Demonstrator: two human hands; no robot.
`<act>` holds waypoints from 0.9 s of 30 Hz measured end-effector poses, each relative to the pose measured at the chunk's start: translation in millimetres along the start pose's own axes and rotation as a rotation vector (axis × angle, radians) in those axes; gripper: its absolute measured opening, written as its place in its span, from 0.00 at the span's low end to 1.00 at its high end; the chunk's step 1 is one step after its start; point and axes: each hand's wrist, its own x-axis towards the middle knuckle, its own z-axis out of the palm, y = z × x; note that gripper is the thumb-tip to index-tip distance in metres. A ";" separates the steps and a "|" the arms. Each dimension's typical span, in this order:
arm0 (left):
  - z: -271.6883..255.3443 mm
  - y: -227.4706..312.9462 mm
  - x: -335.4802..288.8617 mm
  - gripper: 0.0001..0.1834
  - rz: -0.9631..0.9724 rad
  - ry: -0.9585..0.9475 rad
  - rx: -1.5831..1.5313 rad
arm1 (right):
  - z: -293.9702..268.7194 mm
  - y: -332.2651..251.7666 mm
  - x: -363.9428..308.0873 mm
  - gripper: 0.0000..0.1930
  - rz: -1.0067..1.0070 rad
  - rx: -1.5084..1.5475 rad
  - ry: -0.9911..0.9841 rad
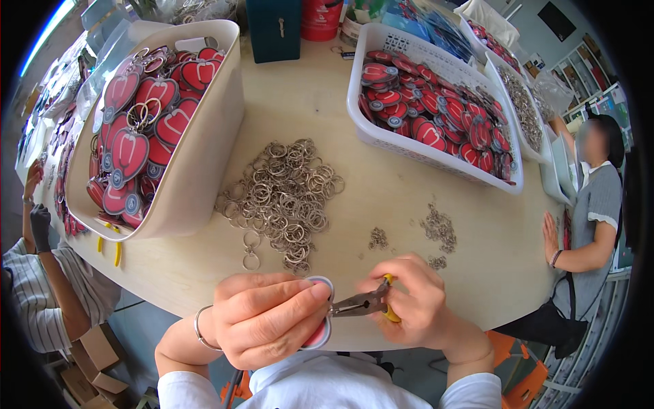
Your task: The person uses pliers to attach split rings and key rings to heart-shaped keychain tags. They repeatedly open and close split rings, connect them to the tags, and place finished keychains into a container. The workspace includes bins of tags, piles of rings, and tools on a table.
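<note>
My left hand (269, 320) pinches a red heart-shaped charm (316, 335) with a pale rim, held up over the table's near edge. My right hand (415, 303) is closed around pliers (361, 304) with yellow handles. The jaws of the pliers meet the charm's right edge; whether a small ring sits between them is too small to make out. Beyond my hands lies a heap of metal split rings with short chains (286, 198). Small loose metal rings (439, 228) lie in little piles beyond my right hand.
A deep cream bin (214, 157) of finished red heart keychains stands at the left. A white perforated basket (436, 158) of red heart charms is at the right. Yellow-handled pliers (117, 251) lie by the bin. Co-workers sit at the left and stand at the right (593, 204).
</note>
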 end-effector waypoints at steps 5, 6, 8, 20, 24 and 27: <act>-0.7 1.2 -0.1 0.07 0.047 0.004 0.093 | -5.1 -13.0 1.4 0.14 0.036 -0.197 0.056; -0.5 1.7 -0.7 0.07 0.051 0.007 0.102 | -5.0 -13.4 0.4 0.14 0.035 -0.196 0.054; 0.0 1.9 -1.2 0.07 0.056 0.008 0.107 | -5.5 -13.5 -1.1 0.13 0.034 -0.194 0.051; -5.1 -1.9 2.8 0.05 -0.007 -0.026 -0.063 | -11.5 -7.5 -3.7 0.11 0.064 -0.053 -0.041; -8.7 -4.7 0.0 0.07 -0.048 -0.022 -0.139 | -14.5 -8.5 5.8 0.11 0.094 0.005 -0.002; -9.2 -6.9 2.0 0.07 -0.018 -0.045 -0.160 | -14.1 -8.5 4.6 0.11 0.080 0.019 -0.032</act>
